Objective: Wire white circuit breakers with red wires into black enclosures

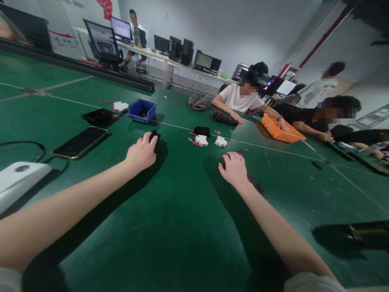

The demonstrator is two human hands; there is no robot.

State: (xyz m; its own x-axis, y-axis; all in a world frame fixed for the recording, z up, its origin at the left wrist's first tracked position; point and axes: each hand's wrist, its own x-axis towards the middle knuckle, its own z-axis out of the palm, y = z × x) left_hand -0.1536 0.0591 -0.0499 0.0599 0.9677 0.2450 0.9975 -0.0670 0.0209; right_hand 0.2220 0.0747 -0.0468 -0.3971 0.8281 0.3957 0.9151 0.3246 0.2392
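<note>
My left hand (141, 153) is closed around a small black plastic part (155, 135), held just above the green table. The part's lower side is hidden by my fingers. To the right, my right hand (234, 168) is curled over a dark hand tool (255, 183) lying close to the tabletop. A narrow tip shows past the fingers and a dark handle sticks out behind the wrist; its exact kind is hidden. Beyond and between the hands are a white module with red wires (201, 140), a second white module (221, 141) and a black block (201, 130).
A blue bin (142, 111) with dark parts, a black tray (97, 116), a phone (80, 142) and a white device (22, 178) are on the left. Across the table, one person's hand reaches into an orange bin (281, 129). A dark object (370, 234) lies at right.
</note>
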